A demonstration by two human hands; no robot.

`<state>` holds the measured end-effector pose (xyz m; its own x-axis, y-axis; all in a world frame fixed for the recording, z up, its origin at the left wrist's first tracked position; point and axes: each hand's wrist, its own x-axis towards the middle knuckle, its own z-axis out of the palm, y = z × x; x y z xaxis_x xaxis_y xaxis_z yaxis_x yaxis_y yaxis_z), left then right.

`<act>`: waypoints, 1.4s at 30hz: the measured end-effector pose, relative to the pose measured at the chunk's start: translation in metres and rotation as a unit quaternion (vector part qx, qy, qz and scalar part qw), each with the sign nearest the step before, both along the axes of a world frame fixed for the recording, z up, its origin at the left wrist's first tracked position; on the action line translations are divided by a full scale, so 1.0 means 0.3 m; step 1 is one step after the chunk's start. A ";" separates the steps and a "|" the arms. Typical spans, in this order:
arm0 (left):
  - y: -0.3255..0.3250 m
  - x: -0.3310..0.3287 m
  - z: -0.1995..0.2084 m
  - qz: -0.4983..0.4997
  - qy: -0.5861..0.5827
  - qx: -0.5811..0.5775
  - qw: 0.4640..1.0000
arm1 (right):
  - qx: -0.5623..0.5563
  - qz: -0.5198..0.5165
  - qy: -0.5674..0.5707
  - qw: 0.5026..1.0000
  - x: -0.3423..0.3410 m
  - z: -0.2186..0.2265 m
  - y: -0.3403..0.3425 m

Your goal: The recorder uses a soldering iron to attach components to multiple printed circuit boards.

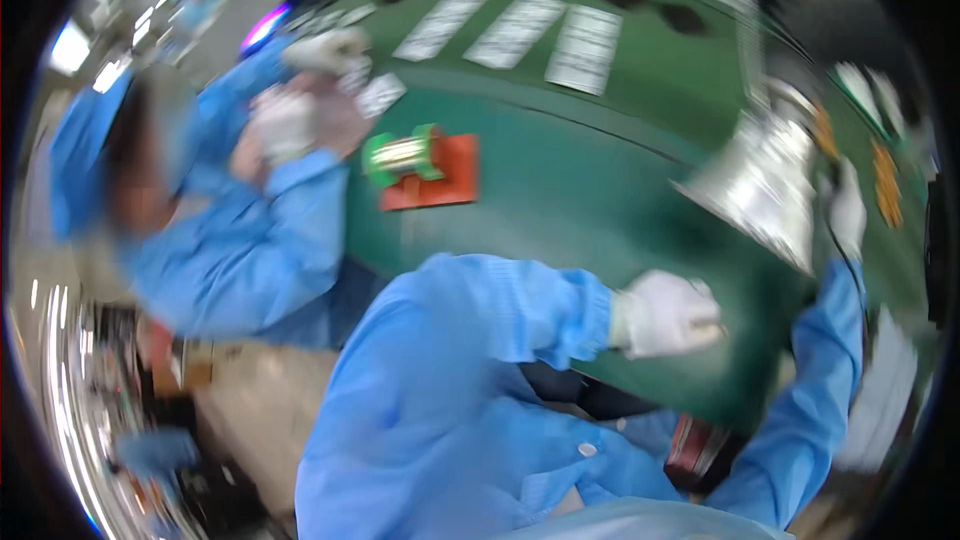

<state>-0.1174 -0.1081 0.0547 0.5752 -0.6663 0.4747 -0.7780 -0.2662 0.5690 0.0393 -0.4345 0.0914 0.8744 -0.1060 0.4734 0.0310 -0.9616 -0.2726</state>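
Observation:
The picture is motion-blurred. My left hand [665, 312], in a white glove below a blue sleeve, rests curled at the near edge of the green table [560, 190], and nothing shows in it. My right hand [848, 210], also in a white glove, is raised at the right and grips the right edge of a shiny silver bag [765, 180] held above the table. A thin dark cord [842, 252] runs down from that hand along the sleeve.
A green spool [402, 155] sits on an orange-red block [445, 178] left of middle. Several white sheets [515, 30] lie along the far side. A co-worker in a blue coat [250, 230] leans in at the left, gloved hands [290, 120] raised.

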 end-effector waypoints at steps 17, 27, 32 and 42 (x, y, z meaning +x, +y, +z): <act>-0.007 0.045 0.027 -0.009 0.188 -0.123 0.974 | 0.039 0.237 0.087 0.967 0.532 -0.526 -0.445; -0.028 0.040 0.013 0.007 0.142 -0.127 0.982 | 0.090 0.054 -0.004 0.994 0.485 -0.062 -0.577; -0.028 0.020 0.012 0.066 0.094 -0.094 0.989 | 0.341 0.062 -0.041 0.937 -0.063 0.148 -0.257; -0.030 0.029 0.025 0.024 -0.047 0.002 0.999 | 0.496 -0.072 -0.198 0.843 -0.870 -0.016 0.146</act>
